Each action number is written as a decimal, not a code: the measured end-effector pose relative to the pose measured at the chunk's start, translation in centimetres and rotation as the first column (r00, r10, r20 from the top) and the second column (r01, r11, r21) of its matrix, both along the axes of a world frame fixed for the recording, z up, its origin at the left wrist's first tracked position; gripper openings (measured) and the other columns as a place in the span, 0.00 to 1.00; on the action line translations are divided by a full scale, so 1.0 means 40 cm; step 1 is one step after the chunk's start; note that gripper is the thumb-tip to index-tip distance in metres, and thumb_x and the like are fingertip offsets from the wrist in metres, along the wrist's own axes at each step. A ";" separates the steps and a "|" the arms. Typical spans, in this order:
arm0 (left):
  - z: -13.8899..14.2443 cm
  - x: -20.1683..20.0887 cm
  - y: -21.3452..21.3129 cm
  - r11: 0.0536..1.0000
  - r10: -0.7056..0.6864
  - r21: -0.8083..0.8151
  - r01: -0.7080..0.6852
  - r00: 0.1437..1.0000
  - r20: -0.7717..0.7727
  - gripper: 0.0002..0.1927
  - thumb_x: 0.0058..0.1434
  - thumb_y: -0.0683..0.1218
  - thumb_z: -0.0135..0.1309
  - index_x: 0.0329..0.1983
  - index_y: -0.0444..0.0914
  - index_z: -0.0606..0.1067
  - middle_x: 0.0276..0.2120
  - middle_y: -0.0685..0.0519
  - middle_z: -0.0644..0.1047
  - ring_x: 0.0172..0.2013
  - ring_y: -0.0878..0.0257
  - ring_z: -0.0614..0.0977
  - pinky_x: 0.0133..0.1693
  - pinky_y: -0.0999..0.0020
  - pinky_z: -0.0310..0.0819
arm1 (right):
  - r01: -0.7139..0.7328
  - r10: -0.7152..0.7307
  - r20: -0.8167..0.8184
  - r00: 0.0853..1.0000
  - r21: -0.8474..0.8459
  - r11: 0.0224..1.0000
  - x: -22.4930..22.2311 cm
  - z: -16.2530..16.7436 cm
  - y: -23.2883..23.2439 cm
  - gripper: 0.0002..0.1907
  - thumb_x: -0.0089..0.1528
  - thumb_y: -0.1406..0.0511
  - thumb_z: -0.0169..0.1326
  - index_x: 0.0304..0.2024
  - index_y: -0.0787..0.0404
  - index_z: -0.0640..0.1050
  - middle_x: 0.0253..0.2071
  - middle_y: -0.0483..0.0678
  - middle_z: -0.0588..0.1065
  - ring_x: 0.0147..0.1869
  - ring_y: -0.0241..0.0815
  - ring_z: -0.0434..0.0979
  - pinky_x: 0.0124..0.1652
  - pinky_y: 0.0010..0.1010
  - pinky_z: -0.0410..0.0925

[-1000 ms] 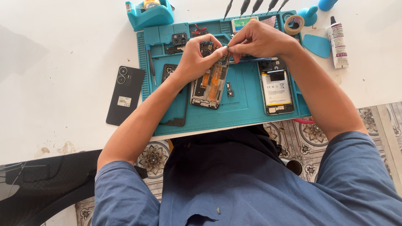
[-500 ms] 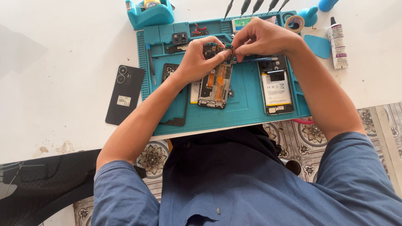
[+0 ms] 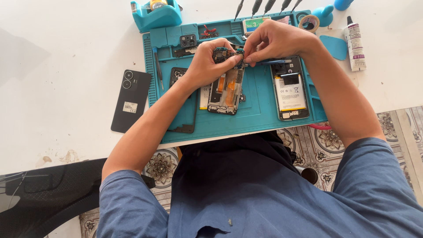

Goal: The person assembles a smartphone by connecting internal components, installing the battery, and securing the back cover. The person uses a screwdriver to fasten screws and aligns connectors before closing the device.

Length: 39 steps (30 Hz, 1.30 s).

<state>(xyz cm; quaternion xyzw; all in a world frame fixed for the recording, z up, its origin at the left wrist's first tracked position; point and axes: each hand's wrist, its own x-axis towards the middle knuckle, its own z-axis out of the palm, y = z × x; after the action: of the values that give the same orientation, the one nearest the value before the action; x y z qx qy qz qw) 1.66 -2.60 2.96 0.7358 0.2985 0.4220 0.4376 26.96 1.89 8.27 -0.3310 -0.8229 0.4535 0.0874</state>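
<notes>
Single head-worn view, steeply downward over the teal repair mat, fairly close, perhaps slightly tilted.

Counted on the worktop: one teal mat; two opened phones; one black back cover; one tape roll; one glue bottle; five screwdrivers along the far edge.
</notes>
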 end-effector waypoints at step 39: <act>0.007 0.000 -0.006 0.998 -0.027 -0.061 0.027 1.000 0.010 0.11 0.68 0.48 0.63 0.39 0.36 0.78 0.29 0.60 0.78 0.29 0.77 0.75 0.30 0.79 0.68 | 0.024 -0.026 0.031 0.999 0.086 0.996 -0.004 0.021 -0.009 0.08 0.60 0.63 0.65 0.38 0.61 0.85 0.28 0.42 0.80 0.29 0.26 0.72 0.28 0.21 0.63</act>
<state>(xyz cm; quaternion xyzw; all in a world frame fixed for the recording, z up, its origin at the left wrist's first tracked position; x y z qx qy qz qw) 1.66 -2.84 3.25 0.7242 0.2992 0.4101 0.4667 26.80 1.54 9.12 -0.3445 -0.8386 0.4114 0.0939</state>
